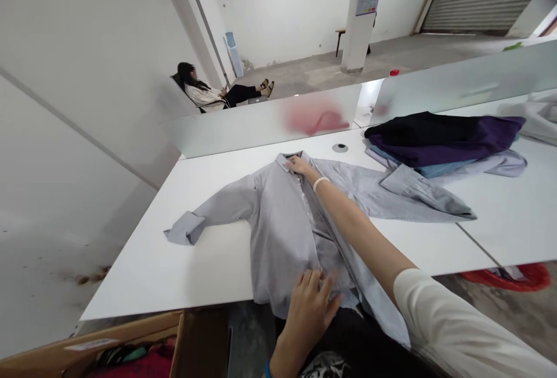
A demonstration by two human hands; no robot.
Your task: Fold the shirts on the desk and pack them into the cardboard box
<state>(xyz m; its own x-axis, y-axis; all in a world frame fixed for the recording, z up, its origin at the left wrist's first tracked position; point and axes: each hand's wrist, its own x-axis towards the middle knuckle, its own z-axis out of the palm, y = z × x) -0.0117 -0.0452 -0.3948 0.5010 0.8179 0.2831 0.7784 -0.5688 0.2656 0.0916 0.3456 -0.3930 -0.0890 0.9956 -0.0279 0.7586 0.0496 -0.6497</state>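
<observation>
A grey long-sleeved button shirt lies spread on the white table, collar away from me, with its front partly open. Its left-hand sleeve reaches out with a folded cuff, and the other sleeve stretches to the right. My right hand, with a white beaded bracelet, is at the collar, its fingers closed on the cloth there. Near the hem, my left hand rests over the lower front edge, fingers apart and slightly blurred. A blue band shows on that wrist.
A pile of folded dark and blue clothes sits at the right on the table. A frosted divider runs behind. Below are a cardboard box with clothes and a red-rimmed bin. A person sits beyond.
</observation>
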